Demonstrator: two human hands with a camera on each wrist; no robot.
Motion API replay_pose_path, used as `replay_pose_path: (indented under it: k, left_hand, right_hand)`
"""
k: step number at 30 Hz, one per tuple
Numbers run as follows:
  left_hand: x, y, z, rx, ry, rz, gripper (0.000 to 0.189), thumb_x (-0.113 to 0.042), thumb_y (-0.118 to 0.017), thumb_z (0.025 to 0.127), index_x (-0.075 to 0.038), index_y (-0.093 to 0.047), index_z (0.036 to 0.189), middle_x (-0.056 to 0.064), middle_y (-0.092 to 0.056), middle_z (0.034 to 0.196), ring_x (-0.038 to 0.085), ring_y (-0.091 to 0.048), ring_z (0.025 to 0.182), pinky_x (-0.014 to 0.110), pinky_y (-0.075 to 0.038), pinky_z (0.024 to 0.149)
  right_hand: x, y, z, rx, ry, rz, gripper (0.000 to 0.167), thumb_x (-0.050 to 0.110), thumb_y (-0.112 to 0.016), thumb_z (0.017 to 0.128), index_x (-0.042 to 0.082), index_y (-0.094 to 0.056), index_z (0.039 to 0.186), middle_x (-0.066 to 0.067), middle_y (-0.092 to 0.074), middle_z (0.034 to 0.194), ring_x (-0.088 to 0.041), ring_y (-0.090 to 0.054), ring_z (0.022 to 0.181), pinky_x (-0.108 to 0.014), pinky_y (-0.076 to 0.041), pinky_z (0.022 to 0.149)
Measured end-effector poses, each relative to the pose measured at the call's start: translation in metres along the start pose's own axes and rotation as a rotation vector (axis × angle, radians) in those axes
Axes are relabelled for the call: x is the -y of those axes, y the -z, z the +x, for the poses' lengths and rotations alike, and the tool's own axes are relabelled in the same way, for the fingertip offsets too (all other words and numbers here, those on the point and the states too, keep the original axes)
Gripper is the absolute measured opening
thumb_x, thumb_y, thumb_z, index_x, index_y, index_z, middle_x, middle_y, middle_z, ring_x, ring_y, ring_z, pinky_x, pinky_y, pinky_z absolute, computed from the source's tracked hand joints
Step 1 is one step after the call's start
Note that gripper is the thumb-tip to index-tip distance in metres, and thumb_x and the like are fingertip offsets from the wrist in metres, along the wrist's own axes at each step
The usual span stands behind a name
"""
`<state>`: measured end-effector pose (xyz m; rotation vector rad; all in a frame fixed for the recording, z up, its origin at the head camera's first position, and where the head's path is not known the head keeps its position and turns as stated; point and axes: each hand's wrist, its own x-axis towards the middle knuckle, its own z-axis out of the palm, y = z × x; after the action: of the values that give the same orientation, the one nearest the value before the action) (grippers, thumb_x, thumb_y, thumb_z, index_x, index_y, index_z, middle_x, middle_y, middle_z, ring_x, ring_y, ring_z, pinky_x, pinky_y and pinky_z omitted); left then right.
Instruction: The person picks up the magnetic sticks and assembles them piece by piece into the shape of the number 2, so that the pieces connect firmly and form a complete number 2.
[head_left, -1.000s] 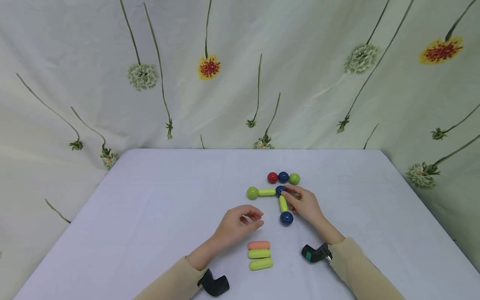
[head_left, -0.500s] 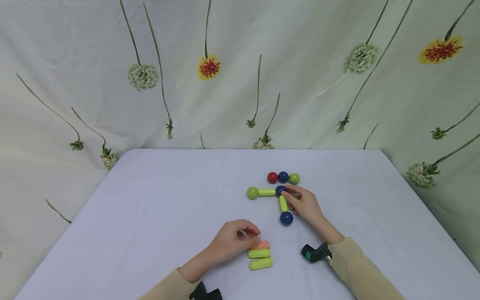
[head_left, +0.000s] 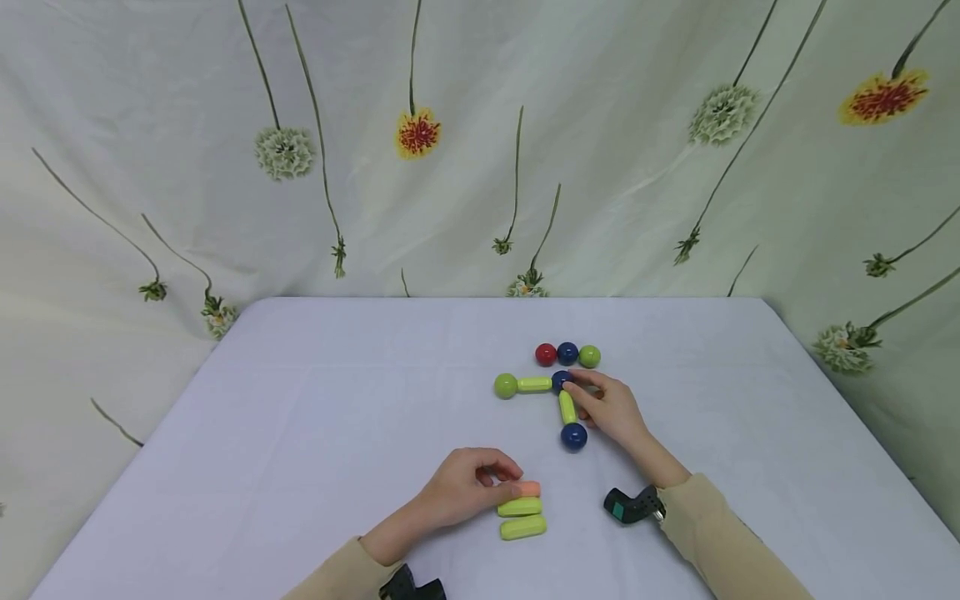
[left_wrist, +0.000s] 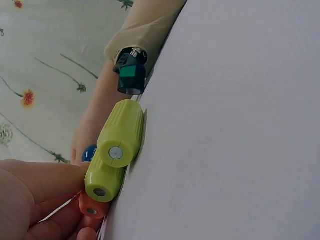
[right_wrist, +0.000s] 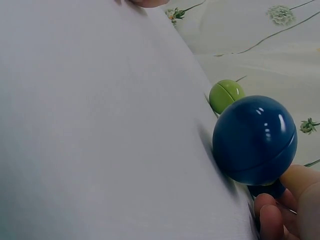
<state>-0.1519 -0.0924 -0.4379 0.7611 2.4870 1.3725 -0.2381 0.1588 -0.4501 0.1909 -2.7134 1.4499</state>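
In the head view my left hand [head_left: 465, 483] pinches the left part of an orange magnetic rod [head_left: 529, 489] between thumb and fingers. Two lime rods lie just nearer; the left wrist view shows round metal discs in the ends of a lime rod [left_wrist: 120, 132] and the orange rod [left_wrist: 92, 206]. My right hand [head_left: 611, 408] pinches a blue ball [head_left: 560, 381] at the corner of an L-shaped chain. From that ball one lime rod [head_left: 535, 384] runs left to a green ball [head_left: 506, 386]. Another lime rod [head_left: 567, 407] leads down to a larger-looking blue ball [head_left: 573, 437].
Behind the chain, a red ball [head_left: 546, 354], a blue ball [head_left: 567, 353] and a green ball [head_left: 590, 357] sit in a row. A white cloth covers the table [head_left: 337, 375]. A flower-print curtain [head_left: 600, 150] hangs behind it.
My left hand has come down towards the near side from beside the chain, and its thumb and fingers now hold the orange rod. The right hand stays on the corner ball.
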Motion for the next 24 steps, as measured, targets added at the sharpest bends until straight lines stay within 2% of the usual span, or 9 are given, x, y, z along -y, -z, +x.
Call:
replay_pose_path:
  k: [11, 24]
  left_hand:
    - [0.0023, -0.0025, 0.0015, -0.036, -0.052, 0.051, 0.018, -0.030, -0.070, 0.085, -0.015, -0.073, 0.096, -0.012, -0.067, 0.088, 0.003, -0.054, 0.072, 0.021, -0.047, 0.064]
    - [0.0001, -0.0030, 0.0051, -0.078, -0.057, 0.045, 0.016, -0.029, -0.070, 0.085, -0.015, -0.073, 0.094, -0.011, -0.068, 0.088, 0.004, -0.055, 0.072, 0.021, -0.047, 0.064]
  right_hand:
    - [-0.0015, -0.0004, -0.0006, -0.028, 0.051, 0.000, 0.044, 0.035, -0.061, 0.090, 0.003, -0.061, 0.121, -0.001, -0.055, 0.057, -0.012, -0.050, 0.046, -0.024, -0.045, 0.044]
    - [0.0010, 0.0014, 0.0010, 0.002, -0.005, -0.010, 0.043, 0.034, -0.062, 0.091, 0.006, -0.060, 0.123, -0.002, -0.056, 0.059, -0.012, -0.050, 0.048, -0.024, -0.046, 0.045]
